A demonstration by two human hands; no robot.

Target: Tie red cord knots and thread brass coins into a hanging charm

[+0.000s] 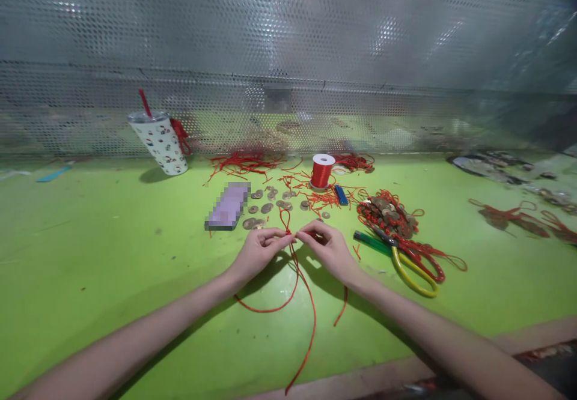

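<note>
On a green table (148, 256), nearer than the red spool (321, 173), red cord (312, 304) pinched at its knot between left hand (256, 254) fingertips and, just beside, right hand (331, 251) fingertips, both closed; scissors (408, 265) right of the spool, nearer; loose coins (267, 208) before it; patterned cup (161, 145) to its left; metal mesh (252, 39) behind.

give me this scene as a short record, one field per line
left hand: pinching red cord at a knot
right hand: fingers at the same knot
cord: small loop above the knot, long ends below
coins: loose, beyond the hands
spool: upright, red thread
scissors: right side, one yellow handle, one red
tumbler: far left, red straw
surface: green
</note>
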